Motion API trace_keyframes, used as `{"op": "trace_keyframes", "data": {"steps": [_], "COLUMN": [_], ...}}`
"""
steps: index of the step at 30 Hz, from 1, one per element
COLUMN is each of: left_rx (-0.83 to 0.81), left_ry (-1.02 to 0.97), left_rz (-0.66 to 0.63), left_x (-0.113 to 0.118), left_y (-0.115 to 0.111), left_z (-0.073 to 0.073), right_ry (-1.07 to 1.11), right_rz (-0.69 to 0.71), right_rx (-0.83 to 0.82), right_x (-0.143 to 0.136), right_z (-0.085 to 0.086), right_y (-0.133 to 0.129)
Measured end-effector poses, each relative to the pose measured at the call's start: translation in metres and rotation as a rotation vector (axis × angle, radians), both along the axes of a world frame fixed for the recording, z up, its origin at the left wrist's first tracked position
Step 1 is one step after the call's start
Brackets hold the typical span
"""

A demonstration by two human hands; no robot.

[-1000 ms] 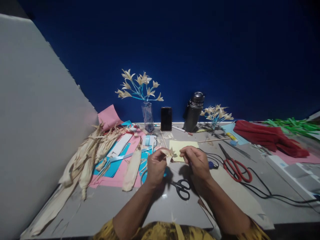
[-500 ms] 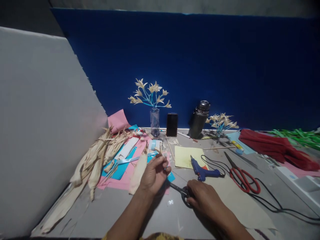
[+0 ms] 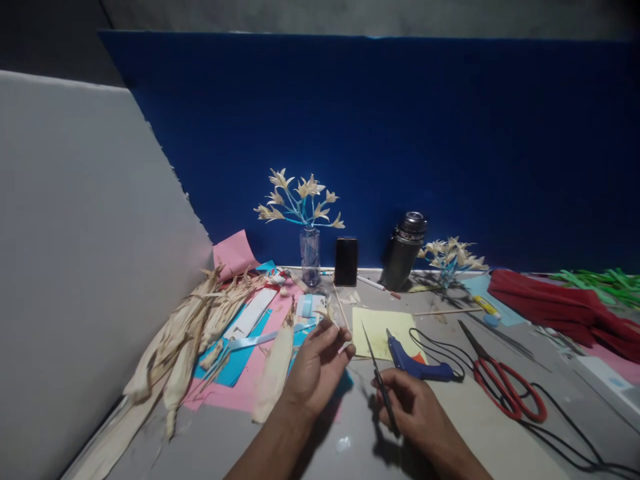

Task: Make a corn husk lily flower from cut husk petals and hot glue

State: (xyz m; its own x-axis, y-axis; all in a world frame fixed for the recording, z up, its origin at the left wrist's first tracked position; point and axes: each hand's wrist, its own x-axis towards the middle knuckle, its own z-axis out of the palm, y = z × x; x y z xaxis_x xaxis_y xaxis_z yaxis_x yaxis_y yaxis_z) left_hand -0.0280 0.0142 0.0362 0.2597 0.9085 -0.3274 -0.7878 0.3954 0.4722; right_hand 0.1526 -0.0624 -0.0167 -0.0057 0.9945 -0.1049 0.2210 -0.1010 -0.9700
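My left hand is palm up with its fingers curled, pinching a small pale piece of dried husk at the tips. Part of that piece is hidden behind the fingers. In my right hand is a pair of black scissors, blades closed and pointing up and away from me. The scissors are apart from the husk piece. Just beyond my right hand lies a blue glue gun, its nozzle over a yellow paper. A broad corn husk lies left of my left hand.
Corn husks are heaped at left on pink and blue paper. Husk flowers stand in a clear vase, beside a phone and a flask. Red-handled scissors, a black cord and a red cloth lie at right.
The black scissors have turned from lying low toward my left hand to pointing upward. My right hand has rotated with them. My left hand still holds the husk piece; the view has tilted slightly up.
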Motion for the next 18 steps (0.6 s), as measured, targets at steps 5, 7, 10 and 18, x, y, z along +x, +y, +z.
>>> {"op": "trace_keyframes", "data": {"steps": [5, 7, 10, 18], "left_rx": [0.019, 0.052, 0.107, 0.136], "left_ry": [0.027, 0.044, 0.074, 0.093], "left_rz": [-0.015, -0.042, -0.09, -0.101], "left_x": [0.007, 0.008, 0.01, 0.01], "left_y": [0.003, 0.004, 0.005, 0.004], "left_z": [-0.007, -0.008, -0.007, -0.008], "right_ry": [-0.131, -0.146, -0.143, -0.133], "right_rz": [-0.033, -0.034, -0.048, -0.068], "right_rx": [-0.005, -0.001, -0.005, -0.008], "right_x": [-0.02, -0.022, -0.023, -0.025], "right_z": [0.007, 0.008, 0.006, 0.006], "right_y": [0.012, 0.014, 0.016, 0.014]}}
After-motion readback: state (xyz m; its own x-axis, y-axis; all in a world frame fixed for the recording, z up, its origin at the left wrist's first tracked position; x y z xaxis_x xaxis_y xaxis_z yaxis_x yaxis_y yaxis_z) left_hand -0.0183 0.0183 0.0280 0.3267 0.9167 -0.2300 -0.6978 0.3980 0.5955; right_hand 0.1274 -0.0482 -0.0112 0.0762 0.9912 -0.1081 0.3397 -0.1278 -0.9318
